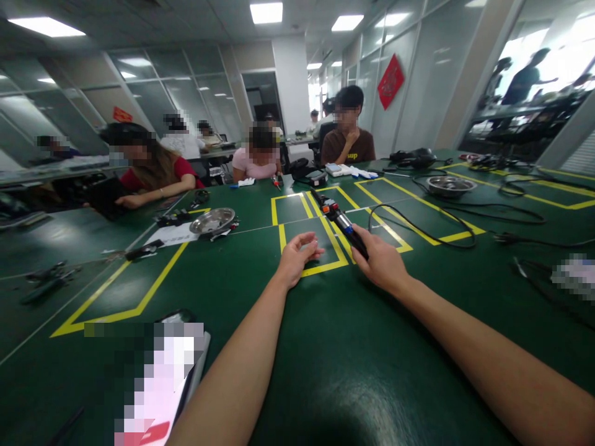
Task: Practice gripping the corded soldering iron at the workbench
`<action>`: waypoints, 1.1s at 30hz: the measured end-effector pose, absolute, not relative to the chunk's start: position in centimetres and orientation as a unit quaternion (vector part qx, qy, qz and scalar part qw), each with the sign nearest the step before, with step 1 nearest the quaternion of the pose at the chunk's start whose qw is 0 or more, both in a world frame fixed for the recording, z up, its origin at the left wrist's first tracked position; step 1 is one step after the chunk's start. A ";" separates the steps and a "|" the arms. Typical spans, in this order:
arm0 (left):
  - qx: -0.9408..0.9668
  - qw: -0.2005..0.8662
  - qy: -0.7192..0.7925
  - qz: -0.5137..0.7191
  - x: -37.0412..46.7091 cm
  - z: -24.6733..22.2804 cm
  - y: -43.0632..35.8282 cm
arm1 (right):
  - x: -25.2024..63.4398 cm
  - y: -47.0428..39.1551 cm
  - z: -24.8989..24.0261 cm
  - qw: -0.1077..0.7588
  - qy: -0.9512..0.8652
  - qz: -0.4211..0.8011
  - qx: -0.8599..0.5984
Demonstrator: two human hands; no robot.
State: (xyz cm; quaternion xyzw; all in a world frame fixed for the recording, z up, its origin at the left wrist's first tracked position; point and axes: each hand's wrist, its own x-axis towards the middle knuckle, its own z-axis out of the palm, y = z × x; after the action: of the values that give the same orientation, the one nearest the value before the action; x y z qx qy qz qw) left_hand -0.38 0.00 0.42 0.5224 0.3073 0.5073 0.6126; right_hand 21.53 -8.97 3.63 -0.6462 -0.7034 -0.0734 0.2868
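Observation:
My right hand (pixel 381 257) is closed around the black handle of a slim hand tool (pixel 343 222). A silver and blue band, an orange-red part and a dark narrow end show on it, pointing up and left, away from me. Its exact kind cannot be made out. To its left, my left hand (pixel 300 255) hovers over or rests on the green table (pixel 334 347); which of the two is unclear. Its fingers are loosely bent and apart, with nothing visible in them. Yellow tape outlines (pixel 325 268) run beneath both hands.
A metal bowl (pixel 212 222) stands at left beside white paper (pixel 171 234), another metal bowl (pixel 450 186) at right. Black cable (pixel 425 238) loops right of my hand. A phone (pixel 162 384) lies near my left forearm. Several people sit across the table.

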 end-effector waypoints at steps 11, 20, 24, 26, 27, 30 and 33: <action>0.468 0.650 0.313 0.510 -0.2 0.2 0.4 | 19.2 -9.2 2.5 0.036 -0.748 -0.145 -0.646; 0.470 0.605 0.361 0.532 0.3 0.1 0.5 | 18.8 -9.2 2.3 0.036 -0.739 -0.157 -0.654; 0.462 0.577 0.403 0.540 0.5 0.0 0.5 | 18.8 -9.2 2.4 0.033 -0.740 -0.156 -0.654; 0.465 0.573 0.410 0.536 0.5 -0.1 0.5 | 18.8 -9.2 2.3 0.035 -0.741 -0.157 -0.652; 0.468 0.572 0.411 0.534 0.5 -0.1 0.5 | 18.8 -9.2 2.3 0.037 -0.741 -0.158 -0.652; 0.480 0.573 0.407 0.525 0.4 -0.2 0.5 | 18.9 -9.1 2.2 0.044 -0.742 -0.157 -0.650; 0.482 0.584 0.398 0.517 0.4 -0.2 0.5 | 18.9 -9.2 2.2 0.047 -0.740 -0.155 -0.653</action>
State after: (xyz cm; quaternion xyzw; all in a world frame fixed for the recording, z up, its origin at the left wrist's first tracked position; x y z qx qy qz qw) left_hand 0.40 0.52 -0.22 0.4825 0.3975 0.5173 0.5844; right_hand 18.91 -9.18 2.20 -0.6526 -0.7402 -0.1545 0.0475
